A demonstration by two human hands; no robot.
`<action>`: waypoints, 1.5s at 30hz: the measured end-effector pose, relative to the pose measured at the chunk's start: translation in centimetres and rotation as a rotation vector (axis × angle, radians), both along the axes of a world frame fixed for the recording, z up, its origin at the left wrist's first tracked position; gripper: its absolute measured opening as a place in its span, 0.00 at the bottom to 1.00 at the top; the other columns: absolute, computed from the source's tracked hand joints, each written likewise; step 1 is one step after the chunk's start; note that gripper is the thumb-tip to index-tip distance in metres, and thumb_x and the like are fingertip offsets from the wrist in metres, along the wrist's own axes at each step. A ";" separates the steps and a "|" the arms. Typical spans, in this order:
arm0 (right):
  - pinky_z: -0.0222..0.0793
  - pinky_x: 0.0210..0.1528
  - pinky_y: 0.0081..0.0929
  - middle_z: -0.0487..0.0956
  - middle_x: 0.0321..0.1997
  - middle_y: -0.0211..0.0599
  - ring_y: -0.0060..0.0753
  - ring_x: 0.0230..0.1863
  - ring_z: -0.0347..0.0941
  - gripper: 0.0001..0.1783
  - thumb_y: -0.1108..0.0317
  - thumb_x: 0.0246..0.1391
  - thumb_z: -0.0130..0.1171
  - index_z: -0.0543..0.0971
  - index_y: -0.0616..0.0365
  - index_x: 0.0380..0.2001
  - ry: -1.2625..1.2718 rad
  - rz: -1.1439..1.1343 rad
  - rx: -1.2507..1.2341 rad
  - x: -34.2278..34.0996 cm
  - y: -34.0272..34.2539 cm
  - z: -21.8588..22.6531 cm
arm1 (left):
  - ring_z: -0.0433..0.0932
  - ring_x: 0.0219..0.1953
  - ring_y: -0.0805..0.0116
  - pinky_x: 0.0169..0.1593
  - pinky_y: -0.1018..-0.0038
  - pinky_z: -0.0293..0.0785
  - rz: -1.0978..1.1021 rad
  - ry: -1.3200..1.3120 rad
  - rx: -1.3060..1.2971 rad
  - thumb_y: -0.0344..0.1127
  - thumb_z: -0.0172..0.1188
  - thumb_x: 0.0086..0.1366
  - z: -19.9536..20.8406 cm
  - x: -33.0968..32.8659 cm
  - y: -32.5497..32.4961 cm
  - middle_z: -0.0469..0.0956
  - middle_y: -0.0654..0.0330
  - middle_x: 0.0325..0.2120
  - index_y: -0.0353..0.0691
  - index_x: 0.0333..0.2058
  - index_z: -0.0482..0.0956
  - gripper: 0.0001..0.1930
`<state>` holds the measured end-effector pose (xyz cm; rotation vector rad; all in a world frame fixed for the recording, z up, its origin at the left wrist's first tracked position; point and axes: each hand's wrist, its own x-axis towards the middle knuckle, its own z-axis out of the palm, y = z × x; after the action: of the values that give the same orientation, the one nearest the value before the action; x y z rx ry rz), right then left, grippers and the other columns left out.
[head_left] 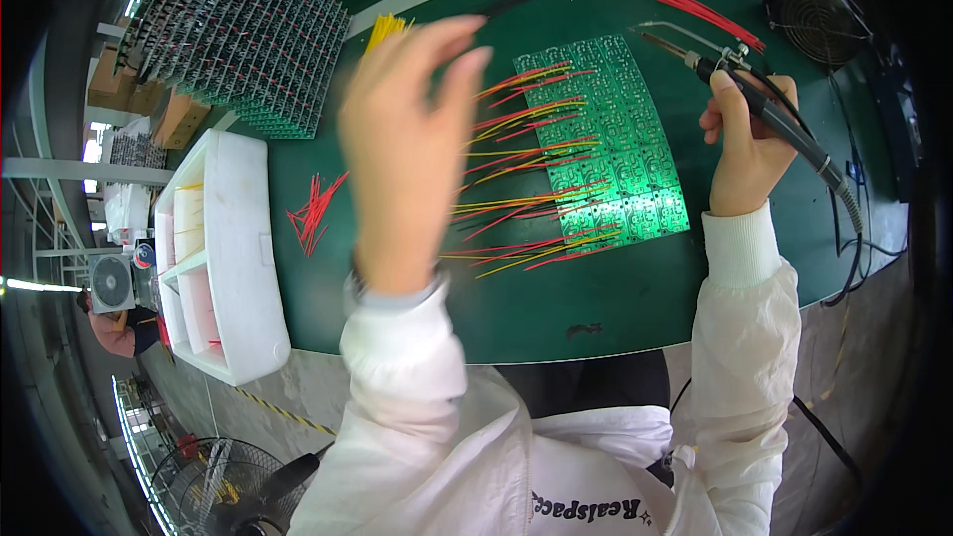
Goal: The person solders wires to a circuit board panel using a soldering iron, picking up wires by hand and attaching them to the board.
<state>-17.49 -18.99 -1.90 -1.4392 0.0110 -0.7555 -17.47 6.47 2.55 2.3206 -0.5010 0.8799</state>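
My right hand (743, 144) grips a black soldering iron (764, 109), its metal tip pointing left over the far right corner of a green circuit board panel (620, 139). Several red and yellow wires (526, 179) stick out from the panel's left side across the green table mat (417, 268). Raised and blurred above the mat, left of the panel, is my left hand (407, 149); its fingers are apart with thumb and forefinger near each other, and I see nothing in it.
A white foam tray (238, 268) stands at the left table edge. Loose red wires (313, 208) lie beside it, more red wires (695, 5) and yellow wires (385, 30) at the back. Stacked circuit boards (248, 30) fill the back left. A small fan (819, 10) sits back right.
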 end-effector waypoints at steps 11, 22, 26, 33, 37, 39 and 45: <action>0.66 0.20 0.14 0.78 0.26 0.34 0.17 0.20 0.73 0.15 0.70 0.54 0.71 0.71 0.61 0.33 0.016 0.023 0.000 0.0 0.0 -0.3 | 0.81 0.30 0.62 0.36 0.67 0.76 0.460 0.555 0.201 0.22 0.66 0.58 -2.1 -5.1 13.3 0.81 0.55 0.31 0.35 0.35 0.82 0.06; 0.68 0.24 0.15 0.78 0.27 0.34 0.16 0.22 0.72 0.16 0.71 0.54 0.71 0.71 0.62 0.34 0.039 0.036 0.030 -0.1 0.1 -0.1 | 0.80 0.29 0.62 0.34 0.68 0.75 0.453 0.532 0.322 0.27 0.65 0.59 -2.5 -4.2 14.0 0.79 0.58 0.29 0.35 0.31 0.81 0.03; 0.70 0.26 0.16 0.78 0.28 0.34 0.16 0.23 0.73 0.16 0.71 0.53 0.71 0.71 0.62 0.34 0.062 0.047 0.019 -0.1 0.0 -0.1 | 0.77 0.29 0.63 0.36 0.68 0.75 0.353 0.633 0.328 0.27 0.64 0.60 -1.9 -3.6 15.2 0.77 0.57 0.29 0.34 0.32 0.81 0.03; 0.72 0.27 0.17 0.79 0.28 0.34 0.17 0.25 0.74 0.16 0.70 0.53 0.71 0.71 0.63 0.34 0.067 0.034 0.033 -0.1 0.2 0.1 | 0.76 0.34 0.63 0.41 0.69 0.74 0.131 0.774 0.387 0.27 0.61 0.63 -0.6 -2.0 17.1 0.76 0.56 0.30 0.31 0.34 0.78 0.04; 0.72 0.27 0.17 0.79 0.29 0.35 0.17 0.25 0.74 0.16 0.72 0.52 0.71 0.72 0.63 0.34 0.062 0.045 0.036 -0.1 0.2 0.2 | 0.77 0.34 0.64 0.41 0.69 0.74 0.110 0.694 0.308 0.26 0.60 0.64 -1.1 -2.2 16.9 0.78 0.56 0.30 0.32 0.38 0.77 0.06; 0.72 0.27 0.17 0.79 0.29 0.34 0.17 0.25 0.74 0.16 0.72 0.52 0.71 0.72 0.63 0.34 0.061 0.047 0.036 -0.1 0.2 0.1 | 0.77 0.33 0.64 0.41 0.69 0.74 0.106 0.661 0.261 0.24 0.61 0.63 -1.3 -2.2 16.6 0.79 0.56 0.30 0.32 0.39 0.77 0.06; 0.72 0.28 0.17 0.79 0.29 0.34 0.16 0.25 0.74 0.16 0.72 0.52 0.71 0.72 0.63 0.34 0.060 0.048 0.037 0.0 0.1 0.0 | 0.77 0.31 0.67 0.39 0.73 0.73 0.121 0.620 0.239 0.23 0.63 0.61 -1.4 -2.4 16.2 0.80 0.58 0.30 0.31 0.37 0.79 0.05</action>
<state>-17.50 -18.84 -1.93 -1.4215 0.0367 -0.6694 -19.83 22.63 1.14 2.6903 -0.2040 0.1177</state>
